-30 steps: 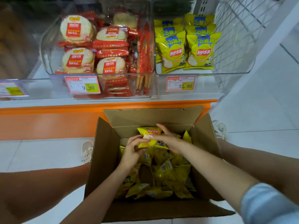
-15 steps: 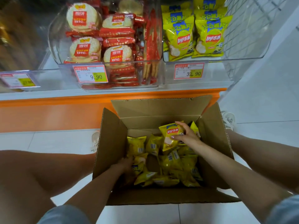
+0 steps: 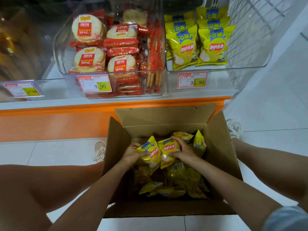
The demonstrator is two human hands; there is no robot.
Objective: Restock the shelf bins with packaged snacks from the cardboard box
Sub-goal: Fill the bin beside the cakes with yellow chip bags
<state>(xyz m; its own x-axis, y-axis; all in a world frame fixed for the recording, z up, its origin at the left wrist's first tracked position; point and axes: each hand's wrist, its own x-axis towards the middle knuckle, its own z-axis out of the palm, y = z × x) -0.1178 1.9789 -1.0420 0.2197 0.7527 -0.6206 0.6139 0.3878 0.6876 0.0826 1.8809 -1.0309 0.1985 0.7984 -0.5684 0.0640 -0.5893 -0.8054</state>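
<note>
Two yellow chip packets (image 3: 150, 153) held low inside the cardboard box (image 3: 220, 147), one gripped in the curled left hand (image 3: 131, 154), one in the right hand (image 3: 183, 150); seemingly mid-restock, with a pile (image 3: 180, 180) beneath and room in the right shelf bin (image 3: 246, 64).

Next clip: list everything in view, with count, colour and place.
cardboard box: one, brown, open on the floor
held chip bags: two, yellow, above the box
loose chip bags: many, yellow, inside the box
right bin: one, clear, on the shelf
stocked chip bags: several, yellow, in the right bin
middle bin: one, clear, left of the right bin
rice cracker packs: many, red, in the middle bin
price tags: three, red-edged, along the shelf front
shoes: two, pale, beside the box
left hand: grips one held bag
right hand: grips the other
</note>
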